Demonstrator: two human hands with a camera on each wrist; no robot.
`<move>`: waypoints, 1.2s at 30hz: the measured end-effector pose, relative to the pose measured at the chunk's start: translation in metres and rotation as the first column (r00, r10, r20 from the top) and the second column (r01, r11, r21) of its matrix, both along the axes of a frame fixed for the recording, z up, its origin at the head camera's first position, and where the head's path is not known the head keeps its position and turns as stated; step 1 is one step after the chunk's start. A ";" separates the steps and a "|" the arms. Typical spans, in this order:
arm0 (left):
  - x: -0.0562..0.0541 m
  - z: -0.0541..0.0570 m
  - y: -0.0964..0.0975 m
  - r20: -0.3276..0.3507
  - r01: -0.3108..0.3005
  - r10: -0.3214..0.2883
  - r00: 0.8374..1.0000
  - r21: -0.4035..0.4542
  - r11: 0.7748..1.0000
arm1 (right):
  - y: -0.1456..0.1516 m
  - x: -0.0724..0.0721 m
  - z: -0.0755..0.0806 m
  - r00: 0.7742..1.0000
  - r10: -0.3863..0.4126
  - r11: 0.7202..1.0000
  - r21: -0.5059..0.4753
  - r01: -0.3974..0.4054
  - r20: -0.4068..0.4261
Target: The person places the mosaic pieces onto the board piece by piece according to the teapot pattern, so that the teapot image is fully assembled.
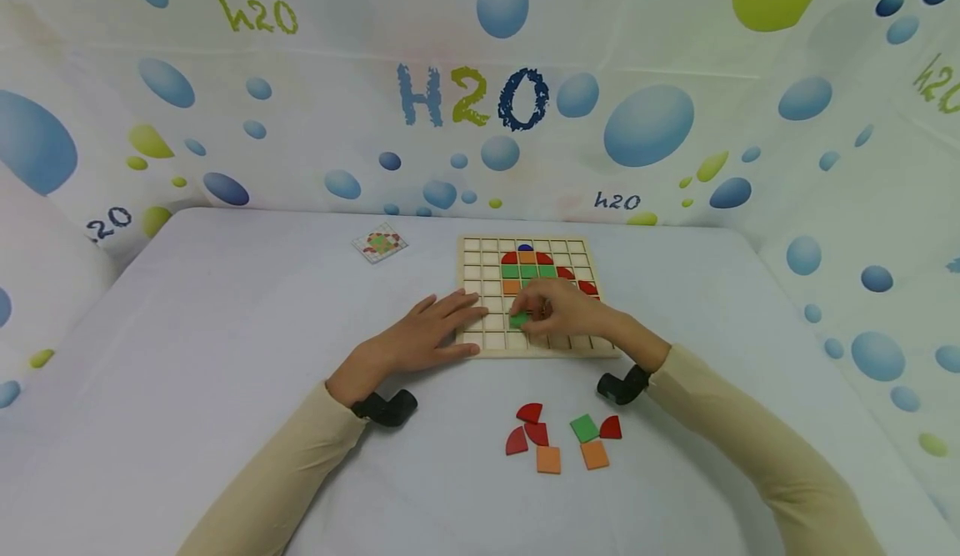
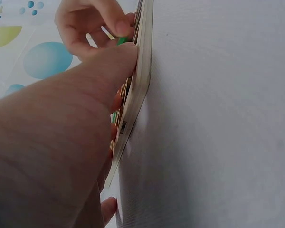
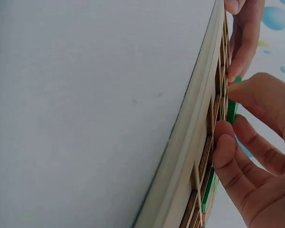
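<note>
A wooden grid board (image 1: 471, 247) lies on the white-covered table, partly filled with green and orange squares, red quarter-circles and a blue piece near its far edge. My right hand (image 1: 566, 306) pinches a green square tile (image 1: 518, 321) between thumb and fingers, low over the cells in the nearer half of the board. In the right wrist view that green tile (image 3: 232, 111) stands tilted against the grid. Fingers spread, my left hand (image 1: 420, 335) rests on the board's left side, its thumb along the near-left corner. The right hand covers some of the board's middle cells.
Nearer me on the table are several loose pieces: red quarter-circles (image 1: 529, 413), orange squares (image 1: 548, 460) and a green square (image 1: 584, 428). A small pattern card (image 1: 380, 242) lies beyond the board's left side. A printed cloth (image 1: 337, 106) hangs behind the table.
</note>
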State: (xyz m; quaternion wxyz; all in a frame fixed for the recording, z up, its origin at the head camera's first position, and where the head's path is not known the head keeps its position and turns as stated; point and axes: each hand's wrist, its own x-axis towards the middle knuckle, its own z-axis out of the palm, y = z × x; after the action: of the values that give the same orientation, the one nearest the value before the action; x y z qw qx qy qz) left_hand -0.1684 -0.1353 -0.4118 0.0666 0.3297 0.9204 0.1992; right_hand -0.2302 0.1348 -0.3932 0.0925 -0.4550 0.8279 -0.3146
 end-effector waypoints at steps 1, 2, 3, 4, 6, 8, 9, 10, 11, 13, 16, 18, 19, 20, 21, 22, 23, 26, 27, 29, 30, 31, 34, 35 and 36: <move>0.000 0.000 0.000 0.003 0.000 0.000 1.000 0.002 1.000 | -0.001 -0.001 0.000 1.000 -0.019 1.000 -0.002 0.019 -0.012; 0.000 0.000 0.000 0.003 0.000 0.000 1.000 0.005 1.000 | -0.001 -0.002 0.000 0.999 -0.037 0.999 -0.005 0.037 -0.021; 0.000 0.000 0.000 0.006 0.000 0.000 1.000 0.007 1.000 | -0.002 -0.002 0.000 0.998 -0.054 0.999 -0.006 0.054 -0.028; 0.000 0.000 0.000 0.006 0.000 0.000 1.000 0.011 1.000 | -0.003 -0.003 0.000 0.997 -0.069 0.998 -0.004 0.069 -0.036; 0.000 0.000 0.000 0.003 0.002 -0.002 1.000 0.015 1.000 | -0.004 -0.003 0.001 0.994 -0.100 0.995 0.002 0.100 -0.052; 0.000 0.001 0.000 0.008 0.004 -0.004 1.000 0.018 1.000 | -0.006 -0.003 0.003 0.991 -0.126 0.992 0.015 0.127 -0.053; 0.000 0.001 0.001 0.009 0.006 -0.006 1.000 0.019 1.000 | -0.006 -0.004 0.003 0.990 -0.133 0.991 0.022 0.135 -0.055; 0.000 0.002 0.001 0.010 0.007 -0.007 1.000 0.018 1.000 | -0.007 -0.004 0.004 0.989 -0.138 0.990 0.028 0.140 -0.056; -0.001 0.002 0.001 0.010 0.008 -0.008 1.000 0.017 1.000 | -0.007 -0.005 0.005 0.989 -0.141 0.989 0.033 0.143 -0.054; -0.001 0.003 0.001 0.009 0.009 -0.009 1.000 0.014 1.000 | -0.008 -0.006 0.006 0.990 -0.137 0.990 0.035 0.139 -0.046; -0.001 0.005 0.001 0.012 0.003 -0.003 1.000 0.011 1.000 | -0.008 -0.008 0.009 0.992 -0.124 0.992 0.027 0.125 -0.018; -0.001 0.007 0.001 0.013 0.001 -0.001 1.000 0.009 1.000 | -0.009 -0.008 0.011 0.992 -0.123 0.992 0.021 0.123 0.005; -0.001 0.008 0.000 0.016 0.001 -0.001 1.000 0.010 1.000 | -0.009 -0.008 0.012 0.992 -0.124 0.992 0.020 0.124 0.016; 0.000 0.009 0.000 0.019 0.003 -0.003 1.000 0.012 1.000 | -0.009 -0.008 0.013 0.992 -0.126 0.992 0.021 0.125 0.022; 0.000 0.010 0.000 0.025 0.003 -0.003 1.000 0.013 1.000 | -0.009 -0.008 0.013 0.992 -0.127 0.992 0.023 0.127 0.025; 0.000 0.011 0.000 0.024 0.005 -0.005 1.000 0.013 1.000 | -0.009 -0.008 0.014 0.992 -0.127 0.992 0.025 0.126 0.027; 0.000 0.011 0.000 0.027 0.006 -0.006 1.000 0.013 1.000 | -0.009 -0.008 0.014 0.991 -0.127 0.992 0.027 0.127 0.028; 0.000 0.013 0.000 0.035 0.005 -0.005 0.999 0.013 1.000 | -0.010 -0.008 0.015 0.991 -0.129 0.991 0.029 0.129 0.024; -0.001 0.013 0.000 0.038 0.003 -0.003 0.999 0.011 1.000 | -0.010 -0.008 0.015 0.991 -0.133 0.991 0.029 0.132 0.024; -0.001 0.014 -0.001 0.039 0.002 -0.002 0.999 0.009 1.000 | -0.009 -0.008 0.014 0.989 -0.142 0.990 0.026 0.142 0.026; -0.001 0.015 -0.001 0.038 0.003 -0.003 0.999 0.010 1.000 | -0.009 -0.007 0.014 0.989 -0.148 0.989 0.024 0.147 0.027; -0.001 0.015 -0.001 0.040 0.004 -0.004 0.999 0.011 1.000 | -0.008 -0.007 0.014 0.988 -0.152 0.988 0.021 0.152 0.029; -0.001 0.018 0.000 0.048 0.006 -0.007 0.999 0.015 1.000 | -0.008 -0.005 0.013 0.985 -0.170 0.985 0.020 0.169 0.042; -0.001 0.018 0.000 0.053 0.006 -0.007 0.999 0.017 1.000 | -0.007 -0.004 0.013 0.984 -0.170 0.985 0.019 0.169 0.047; -0.002 0.019 0.000 0.055 0.005 -0.006 0.998 0.015 1.000 | -0.007 -0.004 0.013 0.984 -0.169 0.986 0.022 0.168 0.054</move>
State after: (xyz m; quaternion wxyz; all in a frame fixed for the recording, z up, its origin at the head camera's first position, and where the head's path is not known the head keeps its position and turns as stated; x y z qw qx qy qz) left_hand -0.1699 -0.1348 -0.3932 0.0900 0.3271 0.9158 0.2149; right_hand -0.2337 0.1278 -0.3798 0.0927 -0.3736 0.8632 -0.3268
